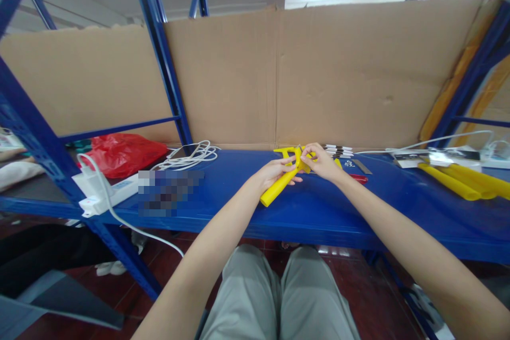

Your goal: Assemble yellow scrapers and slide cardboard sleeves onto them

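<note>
Just above the blue shelf, both hands are on a yellow tube-shaped piece [279,189]. Its plain round end points down and toward me, and its far end splits into narrow yellow strips. My left hand [275,174] wraps around it from the left, with the fingers beneath. From the right, my right hand [321,162] pinches the strips at the far end between thumb and fingertips. What the piece is made of I cannot tell. Behind my right wrist lie white-and-black sticks [338,150], a small grey flat strip [362,167] and a red object [358,178], partly hidden.
More yellow tubes [454,183] lie at the right beside small boxes [410,157]. A red plastic bag [123,154], coiled white cable [195,154] and white power strip [119,191] are on the left. Cardboard [319,74] stands behind the blue shelf [235,207], between blue posts [163,53].
</note>
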`<state>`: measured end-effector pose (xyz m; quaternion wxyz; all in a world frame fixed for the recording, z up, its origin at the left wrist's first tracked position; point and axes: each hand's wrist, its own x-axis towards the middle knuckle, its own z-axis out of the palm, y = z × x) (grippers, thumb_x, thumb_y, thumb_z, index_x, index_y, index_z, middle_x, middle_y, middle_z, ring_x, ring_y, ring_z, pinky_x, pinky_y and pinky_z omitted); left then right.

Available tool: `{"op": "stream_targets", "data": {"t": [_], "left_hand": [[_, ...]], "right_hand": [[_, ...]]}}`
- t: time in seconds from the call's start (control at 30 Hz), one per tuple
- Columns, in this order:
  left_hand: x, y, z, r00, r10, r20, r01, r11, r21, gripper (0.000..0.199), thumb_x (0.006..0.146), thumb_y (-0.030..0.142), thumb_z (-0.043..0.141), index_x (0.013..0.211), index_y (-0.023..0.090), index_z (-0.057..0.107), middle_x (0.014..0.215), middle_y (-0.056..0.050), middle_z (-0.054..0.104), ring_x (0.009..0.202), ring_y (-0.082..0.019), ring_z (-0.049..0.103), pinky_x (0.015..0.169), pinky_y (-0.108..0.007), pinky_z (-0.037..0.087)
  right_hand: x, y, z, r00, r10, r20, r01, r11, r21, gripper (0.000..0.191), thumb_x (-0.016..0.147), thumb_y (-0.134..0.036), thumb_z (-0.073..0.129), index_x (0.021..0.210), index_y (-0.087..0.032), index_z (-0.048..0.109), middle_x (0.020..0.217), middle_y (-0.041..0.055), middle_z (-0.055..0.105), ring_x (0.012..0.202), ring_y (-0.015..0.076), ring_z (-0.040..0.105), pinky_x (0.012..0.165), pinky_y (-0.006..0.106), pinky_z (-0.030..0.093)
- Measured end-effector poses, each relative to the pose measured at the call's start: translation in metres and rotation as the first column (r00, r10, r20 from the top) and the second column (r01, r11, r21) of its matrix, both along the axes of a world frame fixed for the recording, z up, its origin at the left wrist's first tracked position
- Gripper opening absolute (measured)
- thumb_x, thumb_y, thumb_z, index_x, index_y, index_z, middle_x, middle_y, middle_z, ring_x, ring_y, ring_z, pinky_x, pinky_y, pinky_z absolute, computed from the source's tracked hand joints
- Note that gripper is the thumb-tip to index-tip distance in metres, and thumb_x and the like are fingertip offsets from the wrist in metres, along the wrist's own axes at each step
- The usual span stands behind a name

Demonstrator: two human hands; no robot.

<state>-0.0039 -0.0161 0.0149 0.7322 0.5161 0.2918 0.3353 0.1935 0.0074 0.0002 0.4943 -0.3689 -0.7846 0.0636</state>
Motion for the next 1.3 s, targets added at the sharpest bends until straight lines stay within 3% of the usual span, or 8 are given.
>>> {"op": "stream_targets", "data": {"t": [0.17,0.33,0.63,0.83,0.97,1.07,1.17,1.3], "left_hand": [[0.0,0.002,-0.001,1.0,-0.007,0.011,0.007,1.0,0.014,0.061,0.093,0.002,0.052,0.15,0.016,0.038,0.09,-0.012,0.073,0.057,-0.017,0.071,0.044,-0.019,0.05],[0.001,0.002,0.0,1.0,-0.001,0.007,0.001,1.0,0.018,0.064,0.093,0.002,0.05,0.153,0.016,0.034,0.088,-0.013,0.073,0.053,-0.016,0.069,0.043,-0.02,0.049],[0.001,-0.003,0.005,0.996,0.041,0.079,-0.042,0.999,0.012,0.063,0.093,0.001,0.048,0.152,0.016,0.035,0.093,-0.014,0.073,0.056,-0.015,0.069,0.046,-0.02,0.048],[-0.004,0.004,0.008,0.955,0.241,0.174,-0.243,0.97,-0.011,0.061,0.092,0.002,0.049,0.149,0.022,0.041,0.093,-0.011,0.071,0.054,-0.012,0.066,0.044,-0.017,0.045],[-0.009,0.005,0.013,0.888,0.436,0.148,-0.434,0.9,-0.049,0.062,0.095,0.001,0.043,0.152,0.025,0.037,0.092,-0.008,0.071,0.051,-0.009,0.064,0.043,-0.015,0.043],[-0.011,0.006,0.014,0.855,0.506,0.115,-0.501,0.862,-0.071,0.061,0.095,0.004,0.045,0.152,0.026,0.037,0.087,-0.006,0.07,0.05,-0.009,0.064,0.042,-0.015,0.042],[-0.012,0.008,0.011,0.844,0.531,0.075,-0.525,0.847,-0.08,0.061,0.095,0.006,0.049,0.152,0.025,0.037,0.084,-0.005,0.07,0.048,-0.009,0.063,0.042,-0.015,0.042],[-0.013,0.011,0.008,0.851,0.525,0.027,-0.522,0.85,-0.067,0.06,0.094,0.009,0.052,0.151,0.024,0.038,0.08,-0.004,0.069,0.047,-0.01,0.064,0.041,-0.015,0.041]], "right_hand": [[0.002,0.01,-0.008,0.989,0.007,-0.15,-0.033,0.985,-0.168,0.035,0.078,-0.045,0.066,0.103,-0.023,0.055,0.108,0.0092,0.063,0.1,0.0231,0.061,0.092,0.046,0.051],[0.006,0.009,-0.01,0.991,0.008,-0.137,-0.048,0.956,-0.291,0.05,0.081,-0.049,0.066,0.121,-0.021,0.057,0.125,0.0146,0.064,0.112,0.025,0.062,0.102,0.05,0.046],[0.0,0.004,-0.008,1.0,0.023,-0.021,-0.029,0.952,-0.305,0.046,0.091,-0.05,0.052,0.127,-0.022,0.061,0.134,0.0125,0.062,0.122,0.0281,0.059,0.105,0.05,0.046],[0.006,0.008,-0.012,0.99,-0.076,0.117,0.104,0.961,-0.255,0.046,0.09,-0.044,0.055,0.129,-0.019,0.061,0.133,0.0153,0.062,0.122,0.0298,0.059,0.104,0.051,0.046],[0.017,0.006,-0.003,0.926,-0.212,0.313,0.272,0.948,-0.164,0.043,0.086,-0.034,0.059,0.124,-0.014,0.065,0.134,0.0189,0.061,0.126,0.0328,0.055,0.108,0.053,0.041],[0.035,0.001,0.01,0.848,-0.307,0.432,0.388,0.915,-0.113,0.035,0.083,-0.031,0.06,0.112,-0.015,0.071,0.126,0.0179,0.066,0.119,0.0335,0.06,0.105,0.051,0.042],[0.061,-0.006,0.021,0.812,-0.301,0.5,0.442,0.876,-0.192,0.028,0.081,-0.034,0.06,0.097,-0.017,0.074,0.107,0.0139,0.074,0.1,0.0287,0.068,0.091,0.04,0.051],[0.093,-0.016,0.026,0.803,-0.162,0.573,0.45,0.795,-0.407,0.025,0.074,-0.044,0.065,0.075,-0.021,0.074,0.081,0.0068,0.075,0.076,0.024,0.068,0.068,0.032,0.053]]}}
